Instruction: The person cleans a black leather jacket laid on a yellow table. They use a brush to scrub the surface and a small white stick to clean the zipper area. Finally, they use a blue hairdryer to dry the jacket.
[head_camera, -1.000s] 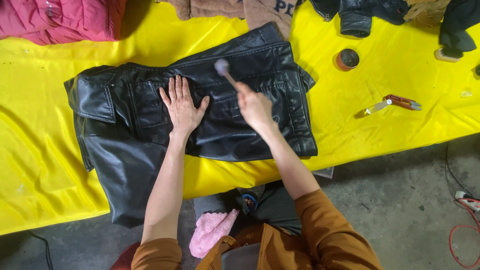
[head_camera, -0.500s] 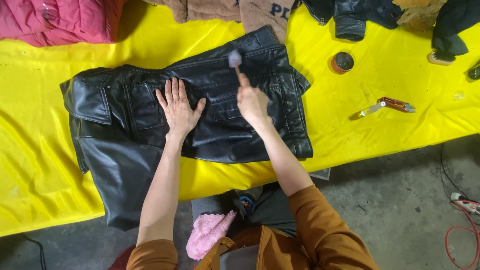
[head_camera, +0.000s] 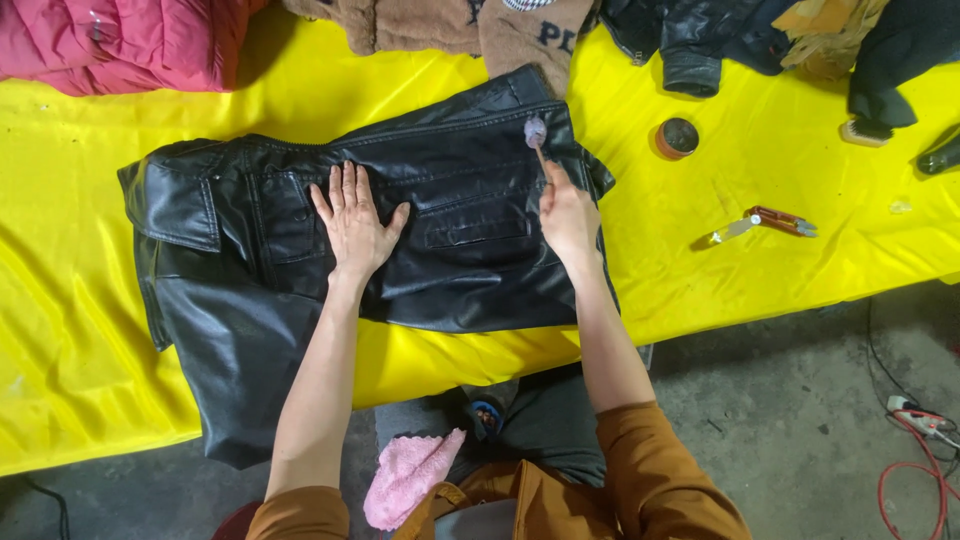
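Your right hand (head_camera: 567, 215) is clenching a small brush (head_camera: 536, 135), its bristled head touching the black leather jacket (head_camera: 450, 250) just beyond your knuckles. Your left hand (head_camera: 352, 225) is lying flat, fingers spread, pressing the jacket beside it.

A counter (head_camera: 80, 330) draped in a bright yellow cloth (head_camera: 760, 290) spans the upper part of the view, its front edge hanging in soft folds. Below it lies a grey concrete floor (head_camera: 800, 430), stained and scuffed. A red cable (head_camera: 905, 490) coils on the floor at the lower right, beside a small plug (head_camera: 905, 408). Light is even and diffuse, with soft shadows beneath the cloth's edge.
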